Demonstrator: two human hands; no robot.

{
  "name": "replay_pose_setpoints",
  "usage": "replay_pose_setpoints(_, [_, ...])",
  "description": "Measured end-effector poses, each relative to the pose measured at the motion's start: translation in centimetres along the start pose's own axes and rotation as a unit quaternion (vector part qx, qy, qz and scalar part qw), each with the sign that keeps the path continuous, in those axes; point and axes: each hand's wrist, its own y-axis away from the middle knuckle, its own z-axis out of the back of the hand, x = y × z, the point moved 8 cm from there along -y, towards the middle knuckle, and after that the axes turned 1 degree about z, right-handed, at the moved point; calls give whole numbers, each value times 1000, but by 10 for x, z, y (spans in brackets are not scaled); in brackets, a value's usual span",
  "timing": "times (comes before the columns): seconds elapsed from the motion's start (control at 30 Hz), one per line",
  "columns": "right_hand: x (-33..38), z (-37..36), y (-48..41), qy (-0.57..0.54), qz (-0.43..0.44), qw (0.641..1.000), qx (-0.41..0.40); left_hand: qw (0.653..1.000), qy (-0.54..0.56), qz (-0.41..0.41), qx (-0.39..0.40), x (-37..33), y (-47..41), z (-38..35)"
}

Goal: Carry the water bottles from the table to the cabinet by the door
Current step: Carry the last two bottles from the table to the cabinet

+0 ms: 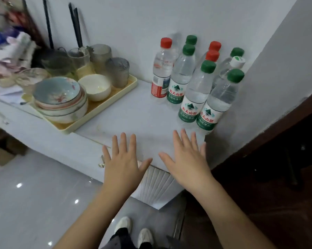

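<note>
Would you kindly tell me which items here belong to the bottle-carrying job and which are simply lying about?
Job: water bottles, white cabinet top, left hand, right hand.
Lying about: tray, stacked bowls, white bowl, grey glasses.

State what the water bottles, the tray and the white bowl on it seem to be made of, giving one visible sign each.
Water bottles: clear plastic, likely; see-through walls, coloured screw caps. Tray: probably matt cream plastic; smooth moulded rim. White bowl: apparently glazed ceramic; glossy, opaque, thick rim.

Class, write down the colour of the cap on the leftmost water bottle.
Red: the leftmost bottle has a red cap, clearest in the head view.
</note>
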Motion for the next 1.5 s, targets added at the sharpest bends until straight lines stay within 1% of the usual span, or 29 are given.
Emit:
replay_pose_setpoints(0.1, [44,-21,6,20,98,994,34,998,5,65,6,38,38,-1])
replay_pose_setpoints(0.2, [86,-50,15,53,181,979,78,989,25,145,19,81,79,-11])
replay_pose_setpoints(0.27, [112,-72,22,76,231,964,104,979,41,198,31,106,110,-20])
replay_pose_setpoints(0.4, [157,-119,41,130,312,928,158,951,35,295,82,152,172,-47])
replay_pose_setpoints(0.53, [191,-161,63,190,355,892,204,919,65,371,120,188,227,-71])
replay_pose_setpoints(0.7, [247,-205,100,241,400,850,245,874,139,446,132,228,283,-87])
replay_pose_setpoints(0.87, [317,-242,136,292,431,819,241,845,190,478,146,277,337,-98])
replay_pose_setpoints(1.0, [371,-276,181,326,470,783,247,825,197,508,153,325,387,-108])
replay_pose_setpoints(1.17, [421,-313,233,362,508,738,256,785,237,556,133,367,439,-113])
replay_pose_setpoints(1.23, [443,-331,259,385,534,707,258,760,249,586,131,380,468,-122])
replay_pose_setpoints(1.27, [448,-332,261,386,535,706,257,760,246,587,133,383,470,-123])
replay_pose_setpoints(1.3, [456,-337,269,391,544,696,258,752,249,596,131,388,480,-126])
replay_pose_setpoints(1.5, [503,-384,331,447,615,595,261,678,293,668,93,406,550,-143])
